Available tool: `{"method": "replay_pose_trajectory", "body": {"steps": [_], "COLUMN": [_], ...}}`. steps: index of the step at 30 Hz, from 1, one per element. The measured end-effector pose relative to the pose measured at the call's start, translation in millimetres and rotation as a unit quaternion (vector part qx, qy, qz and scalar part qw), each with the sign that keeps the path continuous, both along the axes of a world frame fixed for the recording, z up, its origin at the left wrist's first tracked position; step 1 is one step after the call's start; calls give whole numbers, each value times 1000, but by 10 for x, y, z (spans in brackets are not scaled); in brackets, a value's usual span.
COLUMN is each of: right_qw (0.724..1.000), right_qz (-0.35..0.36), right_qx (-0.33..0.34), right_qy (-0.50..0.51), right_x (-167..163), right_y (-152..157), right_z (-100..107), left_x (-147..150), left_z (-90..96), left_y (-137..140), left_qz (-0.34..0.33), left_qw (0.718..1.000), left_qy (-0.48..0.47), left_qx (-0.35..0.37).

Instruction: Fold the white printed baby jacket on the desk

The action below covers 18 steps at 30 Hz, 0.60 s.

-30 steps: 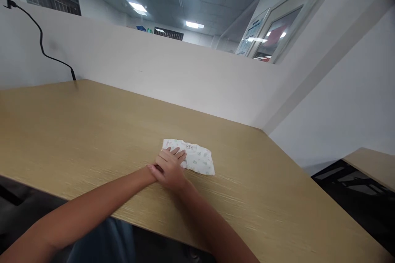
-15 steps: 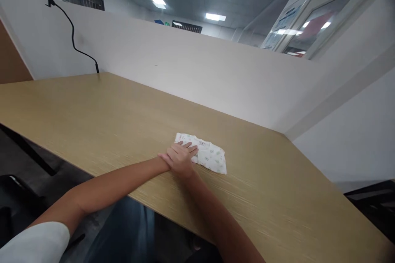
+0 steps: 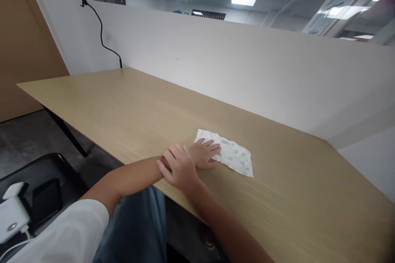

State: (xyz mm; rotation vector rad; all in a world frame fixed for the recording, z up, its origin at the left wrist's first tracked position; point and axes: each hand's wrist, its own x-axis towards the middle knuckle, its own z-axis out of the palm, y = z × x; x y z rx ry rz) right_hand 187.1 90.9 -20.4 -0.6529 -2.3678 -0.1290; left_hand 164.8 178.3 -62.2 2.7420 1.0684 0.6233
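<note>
A small white garment [image 3: 236, 157] with a scattered pastel print lies folded flat on the wooden table [image 3: 148, 111]. Dark marks show near what looks like its neckline. My left hand [image 3: 204, 154] rests palm down on the garment's left part, fingers spread and pointing right, covering some of the cloth. Across my left wrist lies my right hand [image 3: 180, 167], its fingers bent around the wrist and lower forearm. The right hand is apart from the garment.
A white partition wall [image 3: 216, 57] runs along the table's far side. A black cable [image 3: 101, 33] hangs at the back left. At lower left, a black chair [image 3: 52, 164] carries a white device [image 3: 14, 218] and a dark flat object [image 3: 47, 200].
My right hand has slid from the back of my left hand to its wrist. My left hand stays flat on the garment. The view has swung left, bringing the chair's items in.
</note>
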Motion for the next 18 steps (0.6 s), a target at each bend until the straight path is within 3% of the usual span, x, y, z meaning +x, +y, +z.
{"method": "replay_pose_trajectory", "body": {"steps": [7, 18], "right_qw": [999, 998], "right_qz": [15, 10], "right_qx": [-20, -49], "right_qy": [23, -36], "right_x": [-744, -917], "right_y": [-538, -338], "right_z": [-94, 79], "left_x": [-22, -89], "left_z": [104, 132], "left_y": [132, 182], "left_qz": [-50, -70], "left_qw": [997, 995], "left_qy": [58, 64], "left_qx": [-13, -40]}}
